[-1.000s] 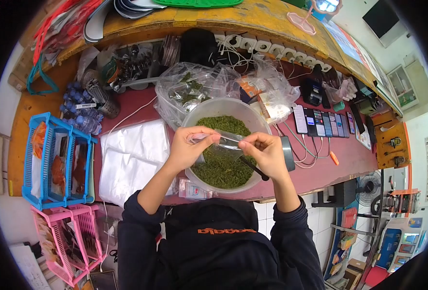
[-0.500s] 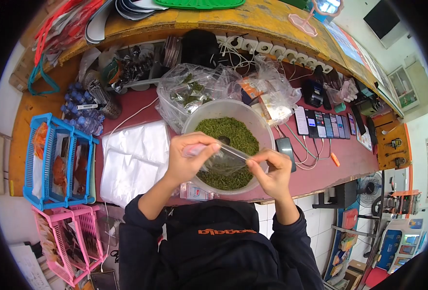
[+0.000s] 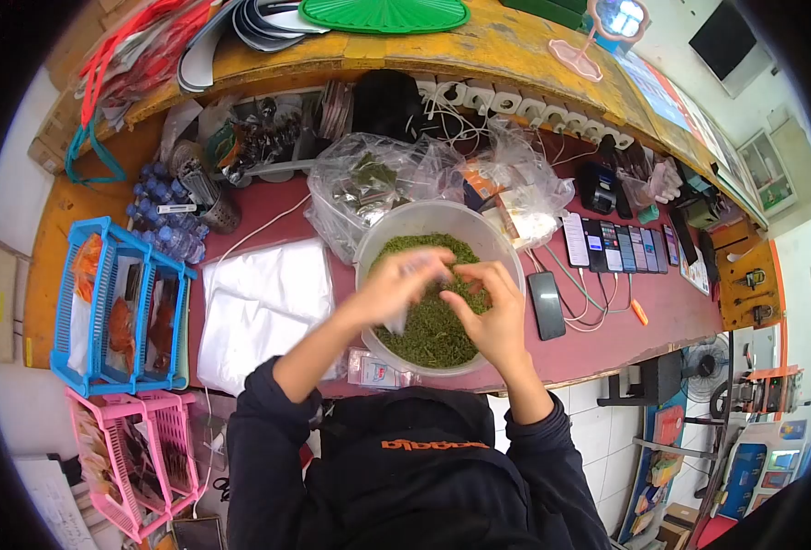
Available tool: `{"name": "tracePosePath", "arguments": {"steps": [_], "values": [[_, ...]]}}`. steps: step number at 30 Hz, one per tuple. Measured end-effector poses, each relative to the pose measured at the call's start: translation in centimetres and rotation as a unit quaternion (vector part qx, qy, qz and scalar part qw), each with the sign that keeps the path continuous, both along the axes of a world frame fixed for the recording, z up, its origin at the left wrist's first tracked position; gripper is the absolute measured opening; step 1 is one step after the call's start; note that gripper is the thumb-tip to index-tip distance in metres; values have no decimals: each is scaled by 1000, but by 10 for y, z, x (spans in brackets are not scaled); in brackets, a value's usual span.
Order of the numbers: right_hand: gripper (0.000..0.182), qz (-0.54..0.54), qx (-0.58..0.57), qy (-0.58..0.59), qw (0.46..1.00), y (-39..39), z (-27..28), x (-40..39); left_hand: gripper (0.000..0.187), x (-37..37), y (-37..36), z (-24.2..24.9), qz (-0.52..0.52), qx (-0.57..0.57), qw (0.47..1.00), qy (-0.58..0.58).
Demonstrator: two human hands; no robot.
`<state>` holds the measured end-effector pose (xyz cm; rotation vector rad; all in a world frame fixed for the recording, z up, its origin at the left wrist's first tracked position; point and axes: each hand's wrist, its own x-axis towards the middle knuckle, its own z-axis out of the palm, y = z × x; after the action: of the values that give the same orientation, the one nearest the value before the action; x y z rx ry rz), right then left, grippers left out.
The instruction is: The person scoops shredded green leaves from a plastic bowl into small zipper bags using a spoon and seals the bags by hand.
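A translucent round tub (image 3: 370, 346) holds finely chopped green herbs (image 3: 433, 335), and both my hands are above it. My left hand (image 3: 398, 286), smeared by motion, is closed on a small clear plastic bag (image 3: 395, 321), part of which hangs below the palm. Close to its right, my right hand (image 3: 493, 312) has curved fingers, with thumb and forefinger apart and nothing visible between them. White plastic sheets or bags (image 3: 263, 312) lie flat to the left of the tub. In front of it is a small printed packet (image 3: 375, 369).
Behind the tub sits a clear bag with green leaves (image 3: 369, 179). Several phones (image 3: 612, 243) and a dark power bank or phone (image 3: 546, 305) with cables lie on the right. Blue (image 3: 80, 353) and pink baskets (image 3: 112, 467) stand at left. A wooden shelf (image 3: 378, 57) spans the back.
The clear bag was stretched between both hands. Now my right hand has let go of it, and my left hand has moved right, over the herbs, with the bag bunched below. The view has shifted slightly.
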<state>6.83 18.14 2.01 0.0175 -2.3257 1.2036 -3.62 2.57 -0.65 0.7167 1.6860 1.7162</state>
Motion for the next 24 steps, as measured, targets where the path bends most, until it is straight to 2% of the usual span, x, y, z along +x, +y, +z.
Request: {"name": "tracePosePath", "arguments": {"steps": [1,2,6,8,9,11,12,13,15,17,19,20,22,23,24], "values": [[16,6,39,16,999,-2,-1,-2,41,16,5,-7,-29,18,998,-54],[13,20,51,-18,998,-1,-6,1,42,28,6,-4,-37,18,996,-76],[12,24,138,47,989,2,-3,2,40,37,6,-6,-19,49,995,-82],[9,-28,186,61,980,4,5,3,35,40,7,5,43,94,994,-27],[9,-28,186,60,980,8,9,4,35,36,1,8,42,94,994,-28],[7,-128,134,4,983,21,17,8,22,21,-16,11,67,87,993,49],[5,-112,71,2,991,26,15,10,14,20,-13,9,160,118,961,192],[5,-114,71,1,991,25,13,12,14,22,-14,8,159,118,961,191],[8,23,-98,-90,991,17,10,18,5,32,-20,17,71,-18,951,300],[18,86,-216,-121,965,8,0,21,12,49,-5,31,89,-44,955,278],[19,137,-341,-175,914,8,2,21,15,51,1,26,86,8,969,231],[19,135,-342,-174,914,9,4,22,15,50,-2,26,54,-31,983,171],[20,189,-501,-234,811,11,8,23,14,50,-2,26,49,-15,981,186],[20,188,-502,-234,811,10,7,25,14,51,-2,26,45,0,979,200],[20,167,-393,-271,863,10,4,28,14,52,-3,25,45,-1,979,200]]}}
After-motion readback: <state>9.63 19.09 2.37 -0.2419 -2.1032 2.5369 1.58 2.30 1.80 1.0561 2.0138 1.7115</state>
